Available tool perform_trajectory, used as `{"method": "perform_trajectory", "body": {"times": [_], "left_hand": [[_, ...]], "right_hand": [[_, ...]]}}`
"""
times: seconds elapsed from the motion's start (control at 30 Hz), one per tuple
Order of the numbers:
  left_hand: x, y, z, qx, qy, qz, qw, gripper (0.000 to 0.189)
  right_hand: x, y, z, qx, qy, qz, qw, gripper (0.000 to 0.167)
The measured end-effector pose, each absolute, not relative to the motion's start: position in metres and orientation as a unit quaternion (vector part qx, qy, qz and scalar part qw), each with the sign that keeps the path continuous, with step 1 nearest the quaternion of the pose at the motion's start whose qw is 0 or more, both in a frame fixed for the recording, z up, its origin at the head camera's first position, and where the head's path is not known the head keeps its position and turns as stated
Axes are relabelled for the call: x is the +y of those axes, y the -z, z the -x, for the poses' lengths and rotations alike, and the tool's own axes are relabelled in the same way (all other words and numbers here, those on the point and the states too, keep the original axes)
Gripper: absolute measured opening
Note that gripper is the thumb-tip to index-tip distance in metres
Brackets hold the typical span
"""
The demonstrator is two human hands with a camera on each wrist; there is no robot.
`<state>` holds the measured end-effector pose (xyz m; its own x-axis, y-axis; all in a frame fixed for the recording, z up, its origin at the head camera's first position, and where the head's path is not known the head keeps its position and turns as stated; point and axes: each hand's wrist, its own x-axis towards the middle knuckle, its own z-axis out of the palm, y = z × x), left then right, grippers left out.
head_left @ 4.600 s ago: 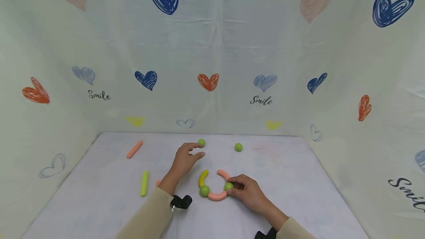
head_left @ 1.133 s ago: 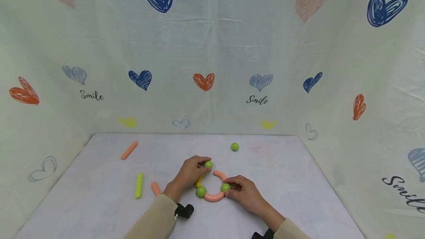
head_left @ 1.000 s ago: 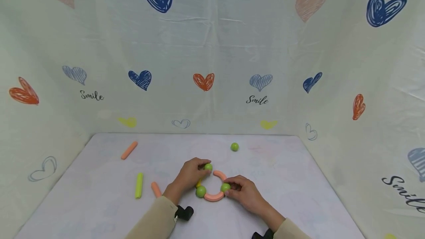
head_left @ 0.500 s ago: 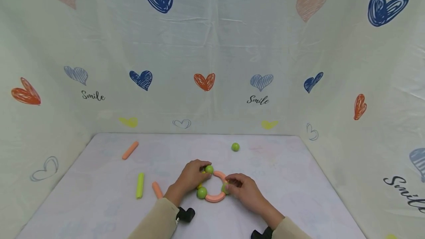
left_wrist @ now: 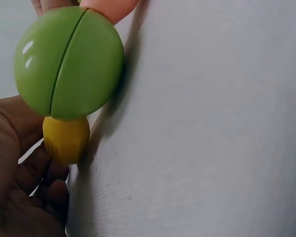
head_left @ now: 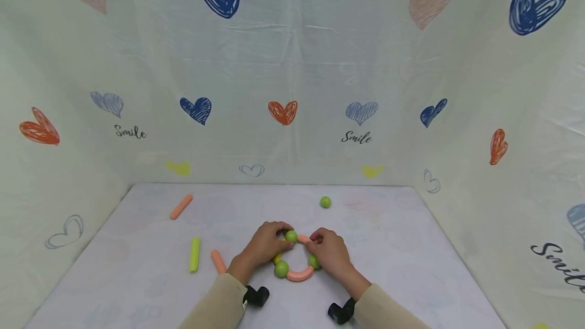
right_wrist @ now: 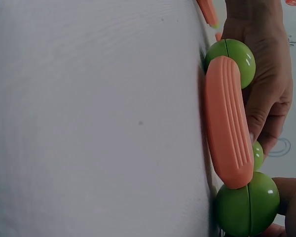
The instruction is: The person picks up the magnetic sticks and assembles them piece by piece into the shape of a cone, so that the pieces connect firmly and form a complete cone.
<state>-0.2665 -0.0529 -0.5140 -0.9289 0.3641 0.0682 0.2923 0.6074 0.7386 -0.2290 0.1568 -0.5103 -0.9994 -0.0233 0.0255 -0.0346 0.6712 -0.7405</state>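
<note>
A small ring of green balls and curved sticks lies on the white table (head_left: 411, 268). My left hand (head_left: 261, 247) pinches the top green ball (head_left: 291, 236) between thumb and fingers. My right hand (head_left: 332, 254) pinches the upper curved salmon piece (head_left: 303, 239), whose far end is covered by the fingers. A curved yellow piece (head_left: 277, 258), partly behind the left hand, runs down to the lower-left green ball (head_left: 281, 269). From there a second curved salmon piece (right_wrist: 228, 123) reaches the right green ball (right_wrist: 247, 205), just under the right hand.
A loose green ball (head_left: 325, 202) sits toward the back of the table. On the left lie two straight orange sticks, one far (head_left: 181, 207) and one near the left sleeve (head_left: 218, 261), and a yellow-green stick (head_left: 194, 255). A heart-printed curtain (head_left: 292, 65) surrounds the table.
The left hand has brought a green ball from the back of the table down to the ring's top. The right hand has shifted from the right green ball up to the upper salmon piece.
</note>
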Motion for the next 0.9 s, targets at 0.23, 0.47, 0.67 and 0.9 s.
{"method": "perform_trajectory", "body": {"times": [0.23,0.47,0.67,0.9], "left_hand": [[-0.052,0.512,0.265,0.895,-0.401,-0.183,0.066,0.03],[-0.05,0.507,0.262,0.898,-0.396,-0.175,0.072,0.03],[-0.051,0.51,0.261,0.902,-0.385,-0.186,0.056,0.031],[-0.052,0.511,0.26,0.906,-0.378,-0.186,0.044,0.032]], "right_hand": [[0.155,0.508,0.227,-0.91,-0.413,0.006,0.017,0.015],[0.155,0.51,0.226,-0.911,-0.412,0.012,0.021,0.017],[0.157,0.513,0.227,-0.905,-0.425,0.012,0.022,0.016],[0.168,0.511,0.221,-0.887,-0.461,0.018,0.004,0.02]]}}
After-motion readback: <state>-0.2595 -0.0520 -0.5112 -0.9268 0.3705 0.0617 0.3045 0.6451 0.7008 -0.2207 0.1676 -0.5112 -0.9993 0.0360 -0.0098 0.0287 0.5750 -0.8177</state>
